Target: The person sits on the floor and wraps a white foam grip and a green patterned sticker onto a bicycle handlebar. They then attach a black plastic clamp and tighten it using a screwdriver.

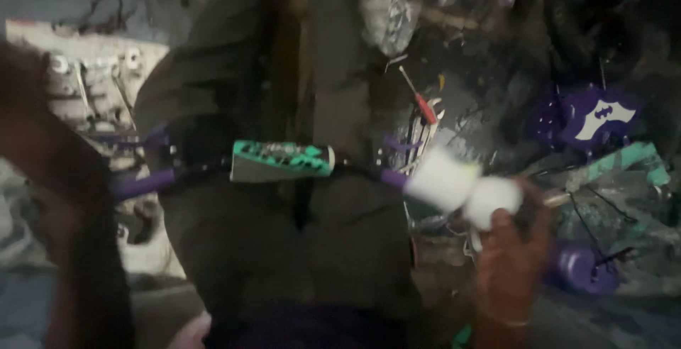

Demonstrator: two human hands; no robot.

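A small bicycle handlebar runs across the middle: a purple bar, a teal and black pad at its centre and a white grip at its right end. My right hand comes up from the lower right and closes on the rounded end of that white grip. My left arm and hand are a dark blur at the left edge, where the bar's left end disappears; its hold is unclear. Olive cloth, seemingly someone's clothing, fills the space behind the bar.
On the right lie a purple plate with a white bat shape, a teal frame piece and a purple round part. A red-handled screwdriver and a clear plastic bag sit further back. A tool tray is at the left.
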